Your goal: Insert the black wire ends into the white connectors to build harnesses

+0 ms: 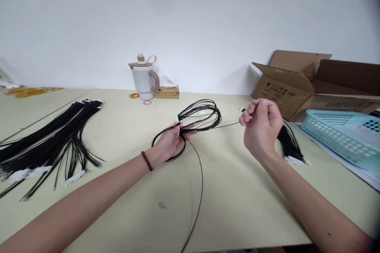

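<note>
My left hand (170,142), with a brown band on its wrist, is closed around a looped bundle of thin black wires (218,116) over the middle of the table. White bits show on the bundle by my fingers. Out to the right, my right hand (263,124) is raised in a pinch on a single black wire (227,125) that stretches across from the bundle. A small white end piece (242,109) sticks out beside its fingers. Another loose strand (202,178) hangs from the bundle and curves down to the table's front edge.
Black wire bundles (56,138) with white ends spread over the left side. At the back stand a tumbler (143,81) and a tissue box (168,93) near rubber bands (32,91). To the right are an open carton (285,91), a turquoise basket (335,136) and more black wires (289,142).
</note>
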### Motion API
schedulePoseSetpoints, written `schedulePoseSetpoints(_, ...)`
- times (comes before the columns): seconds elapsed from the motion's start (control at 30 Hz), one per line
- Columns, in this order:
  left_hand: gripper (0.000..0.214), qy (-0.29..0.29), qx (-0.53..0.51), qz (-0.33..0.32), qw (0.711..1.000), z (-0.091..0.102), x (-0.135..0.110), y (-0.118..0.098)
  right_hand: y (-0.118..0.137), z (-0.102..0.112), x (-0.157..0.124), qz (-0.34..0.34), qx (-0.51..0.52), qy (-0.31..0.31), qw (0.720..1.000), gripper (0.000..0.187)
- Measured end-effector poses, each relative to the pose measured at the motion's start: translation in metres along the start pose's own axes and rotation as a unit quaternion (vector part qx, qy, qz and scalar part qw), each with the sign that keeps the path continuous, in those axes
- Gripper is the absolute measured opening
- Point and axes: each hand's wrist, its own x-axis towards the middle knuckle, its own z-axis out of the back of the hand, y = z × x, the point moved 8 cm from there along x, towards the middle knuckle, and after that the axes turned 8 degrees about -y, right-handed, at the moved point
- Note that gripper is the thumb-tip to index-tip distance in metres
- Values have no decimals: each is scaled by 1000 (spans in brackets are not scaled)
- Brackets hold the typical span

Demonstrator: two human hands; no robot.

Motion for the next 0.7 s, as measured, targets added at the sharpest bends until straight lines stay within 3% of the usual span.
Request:
schedulePoseSetpoints(0.03,4,2,4,-1,1000,-1,-1,0,7,3,2,45,-43,-10,998,17)
schedulePoseSetpoints(0.1,6,15,12,-1,1000,-3,-1,0,26,-7,-6,174,-151,37,972,14)
schedulePoseSetpoints(0.2,7,54,24,-7,998,-8,-2,2,40,-38,-45,361,-248,188,879,10)
schedulePoseSetpoints(0.27,7,83,30,-16,996,-12,-4,2,39,-50,-68,428,-272,248,826,10)
schedulePoseSetpoints(0.33,7,105,35,-25,994,-16,-7,3,36,-55,-80,462,-300,257,794,9)
schedulePoseSetpoints(0.47,6,110,44,-27,993,-18,-9,3,34,-55,-82,481,-319,248,778,5)
schedulePoseSetpoints(0.7,10,131,60,-43,989,-19,-7,4,32,-55,-79,463,-314,262,787,5)
